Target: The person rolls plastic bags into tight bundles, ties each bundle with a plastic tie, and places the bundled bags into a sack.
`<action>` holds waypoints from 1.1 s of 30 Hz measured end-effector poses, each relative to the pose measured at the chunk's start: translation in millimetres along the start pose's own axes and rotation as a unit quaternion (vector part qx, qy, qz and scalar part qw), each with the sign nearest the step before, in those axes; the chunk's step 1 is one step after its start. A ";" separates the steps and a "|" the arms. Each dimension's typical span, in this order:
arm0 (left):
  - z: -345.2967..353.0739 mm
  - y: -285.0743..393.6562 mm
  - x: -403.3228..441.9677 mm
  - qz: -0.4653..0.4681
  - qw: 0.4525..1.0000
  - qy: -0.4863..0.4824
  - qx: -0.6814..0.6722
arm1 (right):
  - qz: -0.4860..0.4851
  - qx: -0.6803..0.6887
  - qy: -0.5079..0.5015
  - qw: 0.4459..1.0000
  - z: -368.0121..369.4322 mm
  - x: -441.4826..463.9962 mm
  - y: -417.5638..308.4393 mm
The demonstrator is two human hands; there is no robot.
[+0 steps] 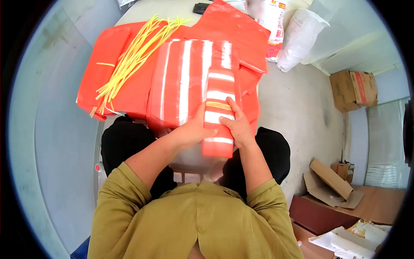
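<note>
Between my hands is a long folded bundle of red plastic with white stripes, with a yellow tie band around its middle. My left hand grips the bundle's left side, its fingers partly hidden. My right hand is closed on the right side, thumb across the front and a fingertip by the yellow band. Just beyond lies a wider stack of red and white striped plastic. A loose bunch of yellow tie strips rests on red plastic sheeting to the left.
A black flat object lies at the table's far edge. White sacks stand beyond on the right. A cardboard box is by the right wall, and opened cardboard lies nearer. A pale wall runs along the left.
</note>
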State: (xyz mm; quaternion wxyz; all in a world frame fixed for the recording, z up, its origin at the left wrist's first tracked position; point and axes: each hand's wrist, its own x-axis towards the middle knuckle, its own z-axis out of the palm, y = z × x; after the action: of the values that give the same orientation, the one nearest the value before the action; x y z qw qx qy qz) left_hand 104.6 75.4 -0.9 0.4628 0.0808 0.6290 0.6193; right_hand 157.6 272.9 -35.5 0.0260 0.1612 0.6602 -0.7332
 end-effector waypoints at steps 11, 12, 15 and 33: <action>-51.6 -17.0 46.9 0.283 0.669 0.333 0.601 | -0.070 0.130 0.172 0.974 -189.3 -118.7 -36.4; -50.4 -23.3 50.5 0.228 0.656 0.309 0.650 | -0.078 0.146 0.196 0.967 -203.9 -138.9 -39.6; -50.7 -32.8 63.8 0.158 0.625 0.282 0.711 | -0.140 0.183 0.280 0.932 -234.1 -194.5 -45.9; -68.2 -39.3 74.4 0.171 0.591 0.272 0.740 | 0.128 0.235 0.449 0.852 -236.8 -232.6 361.9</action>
State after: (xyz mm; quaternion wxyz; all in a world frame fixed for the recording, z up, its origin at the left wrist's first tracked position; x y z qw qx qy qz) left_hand 35.1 68.9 -83.6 -0.0632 0.3294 0.9421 0.0019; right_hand 516.4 417.6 -337.9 -0.2184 0.5576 0.3811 -0.7043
